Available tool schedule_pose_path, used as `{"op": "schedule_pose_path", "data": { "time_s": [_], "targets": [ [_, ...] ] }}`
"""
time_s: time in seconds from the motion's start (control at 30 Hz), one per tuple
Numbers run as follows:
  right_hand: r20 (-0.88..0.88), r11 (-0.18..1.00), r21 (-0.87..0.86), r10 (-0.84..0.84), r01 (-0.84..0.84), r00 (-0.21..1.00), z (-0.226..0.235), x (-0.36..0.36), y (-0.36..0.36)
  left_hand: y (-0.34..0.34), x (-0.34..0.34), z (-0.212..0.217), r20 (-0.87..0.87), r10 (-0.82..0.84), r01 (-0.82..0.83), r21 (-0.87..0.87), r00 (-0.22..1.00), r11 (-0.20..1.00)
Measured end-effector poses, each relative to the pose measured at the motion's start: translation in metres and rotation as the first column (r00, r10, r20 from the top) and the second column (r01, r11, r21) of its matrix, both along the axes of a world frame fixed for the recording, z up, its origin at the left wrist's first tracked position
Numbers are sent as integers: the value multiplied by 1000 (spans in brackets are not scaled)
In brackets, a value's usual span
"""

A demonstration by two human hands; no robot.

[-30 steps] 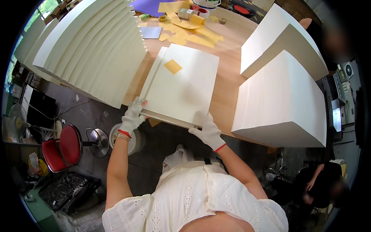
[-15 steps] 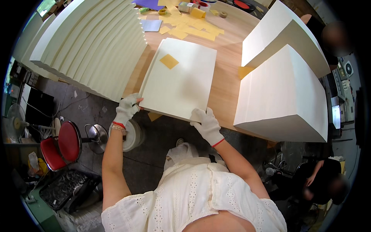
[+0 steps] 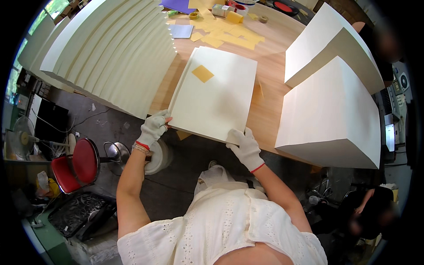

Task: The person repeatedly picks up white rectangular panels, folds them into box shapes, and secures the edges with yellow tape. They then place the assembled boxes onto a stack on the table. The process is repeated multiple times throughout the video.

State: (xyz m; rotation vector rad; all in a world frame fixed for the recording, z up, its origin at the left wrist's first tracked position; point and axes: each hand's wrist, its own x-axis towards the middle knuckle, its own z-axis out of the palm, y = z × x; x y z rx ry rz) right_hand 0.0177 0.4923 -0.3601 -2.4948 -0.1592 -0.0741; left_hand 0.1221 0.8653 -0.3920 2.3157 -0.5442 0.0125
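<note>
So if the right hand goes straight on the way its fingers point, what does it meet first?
Probably nothing new: the right hand already lies on the cream sheet stack; sliding on, it stays on that stack.

Cream paper stack [image 3: 216, 95], yellow square [image 3: 202, 73], white-gloved hands [image 3: 152, 128].

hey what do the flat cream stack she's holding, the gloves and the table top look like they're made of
The cream stack looks like matte paper or thin card: many thin sheet edges show along its left side. The glove on the left hand and the one on the right hand look like white knitted fabric, probably cotton, with red cuffs. The table top shows light wood grain, either wood or a laminate.
</note>
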Motion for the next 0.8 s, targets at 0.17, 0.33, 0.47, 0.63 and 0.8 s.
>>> {"op": "schedule_pose_path", "data": {
  "time_s": [0.17,0.33,0.47,0.63,0.8],
  "targets": [
    [32,1000,10,-2,1,999,-2,-1,1,-2,1,10,-15,-18,19,66,1000,998],
    [-11,999,34,25,-24,1000,16,-2,-2,-4,2,28,-107,14,10,216,994,976],
    [-63,974,207,-80,92,995,11,10,-29,-24,40,28,-288,53,-66,-35,956,997],
    [-243,789,417,-382,452,892,-22,108,-55,-63,165,-20,-458,78,-195,-214,885,957],
    [-512,832,347,-219,433,830,27,137,-35,-94,206,5,-479,290,-325,10,828,946]
  ]
}}
